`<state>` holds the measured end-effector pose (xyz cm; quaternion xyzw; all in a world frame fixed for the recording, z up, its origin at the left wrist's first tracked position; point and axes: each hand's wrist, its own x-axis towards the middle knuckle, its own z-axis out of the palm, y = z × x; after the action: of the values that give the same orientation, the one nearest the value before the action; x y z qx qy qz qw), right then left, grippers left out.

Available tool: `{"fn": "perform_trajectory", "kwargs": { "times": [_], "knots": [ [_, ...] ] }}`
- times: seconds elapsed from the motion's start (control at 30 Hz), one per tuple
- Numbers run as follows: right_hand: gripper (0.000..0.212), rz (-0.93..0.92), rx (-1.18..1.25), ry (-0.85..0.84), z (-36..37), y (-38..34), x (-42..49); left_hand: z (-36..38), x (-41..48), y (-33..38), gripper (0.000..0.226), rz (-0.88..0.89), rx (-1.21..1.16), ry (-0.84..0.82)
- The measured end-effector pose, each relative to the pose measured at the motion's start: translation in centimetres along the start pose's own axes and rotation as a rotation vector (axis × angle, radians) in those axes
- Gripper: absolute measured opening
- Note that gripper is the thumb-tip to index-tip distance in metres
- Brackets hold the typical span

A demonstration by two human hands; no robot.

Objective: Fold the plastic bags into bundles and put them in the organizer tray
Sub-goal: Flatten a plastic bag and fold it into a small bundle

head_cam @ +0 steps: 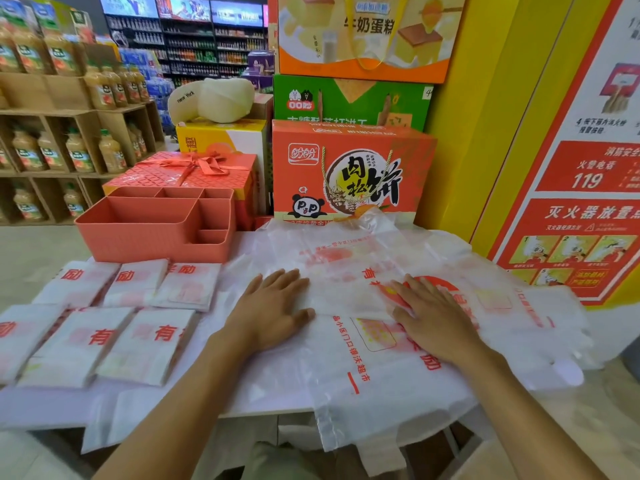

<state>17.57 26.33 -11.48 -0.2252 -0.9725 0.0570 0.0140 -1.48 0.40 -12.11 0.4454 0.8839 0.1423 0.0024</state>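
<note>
Head cam looks down on a white table (45, 403) that fills the lower half of the frame, somewhere in a shop aisle. Biggest thing on it is the pile of loose plastic bags (363, 362), white with red print. They're spread flat across the centre and right, with handles drooping off the near edge. Behind them, upper middle, stands an orange snack carton (346, 174). The coral organizer tray (152, 239) sits left of centre at the far side of the table. Six folded bundles (114, 337) lie in two rows of three at the lower left, just in front of the tray. Left hand (273, 306) and right hand (433, 317) both press palm-down on the bags with fingers straight, gripping nothing, and they're a bit apart.
</note>
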Motion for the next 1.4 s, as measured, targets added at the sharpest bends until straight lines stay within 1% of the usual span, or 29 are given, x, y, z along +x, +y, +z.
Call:
{"fn": "perform_trajectory", "kwargs": {
  "times": [0.1,0.2,0.33,0.4,0.47,0.57,0.63,0.73,0.83,0.97,1.07,1.2,1.27,1.33,1.4],
  "knots": [
    [0.059,0.005,0.021,0.046,0.5,0.6,-0.2,-0.1,0.0,0.1,0.068,0.011,-0.057,0.042],
    [0.06,-0.012,0.03,0.056,0.5,0.5,-0.3,0.0,0.1,-0.3,0.069,0.02,-0.088,0.092],
    [0.061,-0.018,0.05,0.069,0.4,0.5,-0.5,1.0,0.4,-1.2,0.055,0.085,-0.084,0.245],
    [0.061,-0.017,0.059,0.075,0.5,0.4,-0.6,0.9,0.3,-1.1,0.053,0.107,-0.103,0.289],
    [0.06,-0.014,0.074,0.081,0.4,0.3,-0.7,0.2,0.1,-0.8,0.061,0.101,-0.145,0.256],
    [0.059,-0.006,0.099,0.085,0.3,0.2,-0.9,-0.5,-0.3,-0.8,0.083,0.066,-0.189,0.114],
    [0.059,-0.005,0.11,0.089,0.3,0.1,-1.0,-0.5,-0.4,-0.8,0.086,0.06,-0.156,0.077],
    [0.059,-0.01,0.128,0.1,0.3,0.2,-0.9,-0.2,-0.4,-0.7,0.083,0.061,-0.137,0.071],
    [0.057,-0.013,0.121,0.113,0.4,0.3,-0.9,0.3,-0.4,-0.7,0.071,0.083,-0.081,0.123],
    [0.057,-0.016,0.112,0.114,0.4,0.3,-0.9,0.5,-0.4,-0.5,0.058,0.089,-0.032,0.151],
    [0.059,-0.009,0.088,0.114,0.4,0.2,-1.0,0.4,-0.4,-0.7,0.056,0.089,-0.032,0.236],
    [0.061,-0.003,0.048,0.116,0.2,-0.3,-1.2,0.3,-0.5,-0.9,0.053,0.0,-0.038,0.383],
    [0.061,0.002,0.033,0.119,0.0,-0.8,-1.4,0.2,-0.5,-0.9,0.051,-0.017,-0.048,0.435],
    [0.061,-0.004,0.035,0.123,-0.3,-1.3,-1.7,-0.1,-0.5,-0.7,0.048,-0.018,-0.066,0.474],
    [0.061,-0.016,0.031,0.115,-0.6,-1.6,-2.0,-0.7,-0.3,-0.2,0.051,0.022,-0.091,0.495]
  ]
}}
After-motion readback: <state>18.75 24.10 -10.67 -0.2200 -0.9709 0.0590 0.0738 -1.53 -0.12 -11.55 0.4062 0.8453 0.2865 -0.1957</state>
